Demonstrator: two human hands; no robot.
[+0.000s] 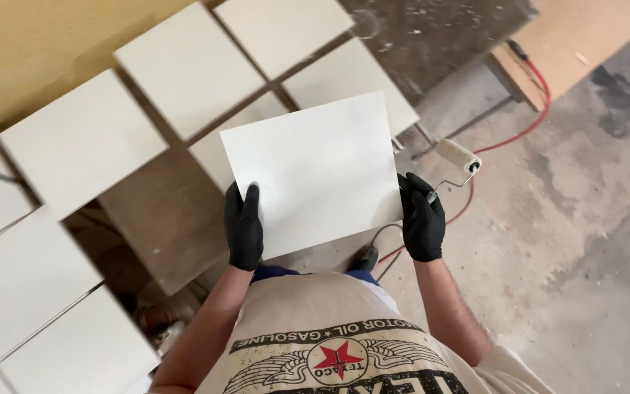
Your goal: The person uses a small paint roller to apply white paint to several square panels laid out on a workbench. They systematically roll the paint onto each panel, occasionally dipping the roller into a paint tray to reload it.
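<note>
Black-gloved, the left hand (244,228) and right hand (422,219) have their fingers closed on opposite edges of a white square panel (313,171), seemingly to keep off its painted face, the right also gripping a paint roller (458,156), above more white panels (82,142) spread on the worktop (165,211); no containers show.

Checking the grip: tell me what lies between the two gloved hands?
The white panel spans the stretch between left hand and right hand, head view.
</note>
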